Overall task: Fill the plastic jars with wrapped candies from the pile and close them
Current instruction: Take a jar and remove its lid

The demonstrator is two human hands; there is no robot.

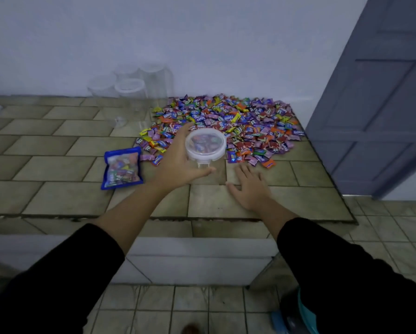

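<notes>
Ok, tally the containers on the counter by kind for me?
Full lidded clear plastic jar, held by the left hand: 1
Empty clear plastic jars at the back: 4, faint
Blue candy bag: 1
Total: 6

wrappers (222,121) — "Relaxa" | bag (122,170) — print unreadable

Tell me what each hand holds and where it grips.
The left hand grips the lidded candy jar around its side wall; the right hand holds nothing.

Left hand (178,162) grips lidded jar (205,147) (candy-filled); right hand (248,186) flat on counter (57,169).
</notes>
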